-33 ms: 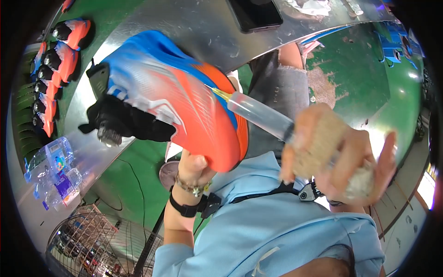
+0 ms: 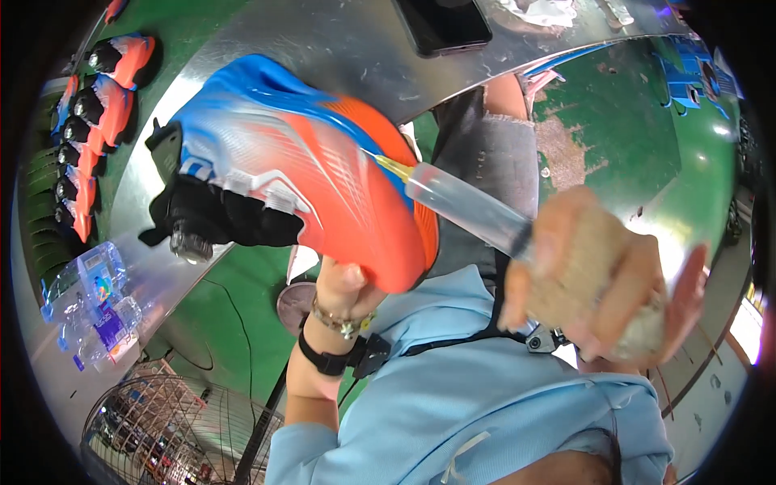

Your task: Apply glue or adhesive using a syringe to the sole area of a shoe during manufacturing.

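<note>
A sports shoe (image 2: pixel 323 166) in blue, white and coral orange lies tilted on its side, its orange and blue sole edge toward my right. My left hand (image 2: pixel 346 283) grips it from below at the coral end; the thumb shows and the other fingers are hidden behind the shoe. A clear plastic syringe (image 2: pixel 469 206) is in my right hand (image 2: pixel 598 275), whose fingers wrap round its rear end and a pale beige cloth-like wad (image 2: pixel 578 250). The syringe's yellow tip (image 2: pixel 394 167) meets the line between the shoe's upper and sole. Black material (image 2: pixel 234 214) fills the shoe's opening.
A metal table (image 2: pixel 347 61) carries a black phone (image 2: pixel 444 26) and white crumpled paper (image 2: pixel 541 11). Several similar shoes (image 2: pixel 109 101) stand in a row at the left. Plastic bottles (image 2: pixel 97 307) lie at the left edge, above a wire fan cage (image 2: pixel 174 428).
My right hand and the syringe have shifted slightly to the right. The shoe has turned a little, its coral end moving slightly up and right.
</note>
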A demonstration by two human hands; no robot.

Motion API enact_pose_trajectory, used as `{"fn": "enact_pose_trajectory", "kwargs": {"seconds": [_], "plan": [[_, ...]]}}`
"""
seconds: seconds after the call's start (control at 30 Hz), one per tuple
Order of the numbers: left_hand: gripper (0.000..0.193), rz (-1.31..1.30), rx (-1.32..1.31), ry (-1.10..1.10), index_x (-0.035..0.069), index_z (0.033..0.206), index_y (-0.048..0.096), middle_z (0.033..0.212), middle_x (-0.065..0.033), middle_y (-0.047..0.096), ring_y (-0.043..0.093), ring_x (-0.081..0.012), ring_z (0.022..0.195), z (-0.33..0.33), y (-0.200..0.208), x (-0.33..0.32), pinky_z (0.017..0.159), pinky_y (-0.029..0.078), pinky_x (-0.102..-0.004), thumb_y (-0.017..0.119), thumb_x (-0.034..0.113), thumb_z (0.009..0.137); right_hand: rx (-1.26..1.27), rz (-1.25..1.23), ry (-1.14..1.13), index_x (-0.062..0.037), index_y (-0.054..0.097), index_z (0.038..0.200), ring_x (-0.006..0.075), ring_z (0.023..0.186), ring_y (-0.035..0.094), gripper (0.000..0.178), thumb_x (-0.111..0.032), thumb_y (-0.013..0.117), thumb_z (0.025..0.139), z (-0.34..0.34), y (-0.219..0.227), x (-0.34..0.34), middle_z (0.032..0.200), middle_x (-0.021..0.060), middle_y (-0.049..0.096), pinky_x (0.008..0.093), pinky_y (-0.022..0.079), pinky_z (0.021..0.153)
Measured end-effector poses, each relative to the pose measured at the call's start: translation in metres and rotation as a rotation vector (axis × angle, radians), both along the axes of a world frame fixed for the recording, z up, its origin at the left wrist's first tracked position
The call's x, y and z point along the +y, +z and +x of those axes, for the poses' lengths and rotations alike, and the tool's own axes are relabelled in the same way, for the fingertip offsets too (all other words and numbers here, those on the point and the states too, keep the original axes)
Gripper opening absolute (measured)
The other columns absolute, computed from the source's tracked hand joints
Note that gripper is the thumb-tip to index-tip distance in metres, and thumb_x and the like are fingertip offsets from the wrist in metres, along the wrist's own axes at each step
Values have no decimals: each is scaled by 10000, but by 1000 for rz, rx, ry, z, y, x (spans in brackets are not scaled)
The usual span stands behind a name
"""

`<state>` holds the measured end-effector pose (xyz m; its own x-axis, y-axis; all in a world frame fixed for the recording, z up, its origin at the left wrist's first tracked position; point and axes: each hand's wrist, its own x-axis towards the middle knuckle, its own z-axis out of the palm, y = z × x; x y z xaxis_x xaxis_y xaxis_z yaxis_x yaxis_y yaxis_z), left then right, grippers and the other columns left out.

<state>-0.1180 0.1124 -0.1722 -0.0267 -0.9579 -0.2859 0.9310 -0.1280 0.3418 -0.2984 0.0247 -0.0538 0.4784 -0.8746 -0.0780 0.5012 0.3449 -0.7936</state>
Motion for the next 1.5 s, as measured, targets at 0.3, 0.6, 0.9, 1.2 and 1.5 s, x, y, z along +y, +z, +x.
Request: {"fn": "enact_pose_trajectory", "kwargs": {"seconds": [0.3,0.6,0.9,1.2,1.5], "plan": [[858,-102,-23,-29,161,1323,370,1437,3,238,265,-236,1318,-29,5,-80,1095,208,-456,814,262,596,185,-273,51,-77,500,401,297,568,573,719,-487,242,933,-29,14,-2,913,140,432,374,497,621],[614,-286,-72,26,96,1264,431,1254,-68,508,396,-313,1235,-32,-26,-105,1078,242,-494,712,270,747,301,-330,-75,-82,566,468,339,647,558,658,-474,296,922,-20,8,6,960,165,409,382,490,604],[481,-396,-14,118,62,1222,453,1225,-76,527,455,-233,1184,-35,-2,-131,1078,250,-465,619,279,826,239,-357,-265,-79,584,519,364,667,564,623,-501,331,901,3,3,11,969,201,389,391,522,579],[500,227,-96,79,9,1210,451,1207,-146,534,589,-188,972,-24,81,-115,844,509,-358,556,359,868,285,-773,-220,-104,604,568,320,607,584,541,-416,311,900,1,-20,10,913,192,465,362,496,522],[336,271,-74,33,35,1061,537,1011,-42,609,607,-139,918,-19,93,-115,864,506,-253,634,261,831,223,-899,-45,-93,612,603,328,668,614,504,-383,320,895,-3,-23,-5,950,190,505,374,476,584]]}}
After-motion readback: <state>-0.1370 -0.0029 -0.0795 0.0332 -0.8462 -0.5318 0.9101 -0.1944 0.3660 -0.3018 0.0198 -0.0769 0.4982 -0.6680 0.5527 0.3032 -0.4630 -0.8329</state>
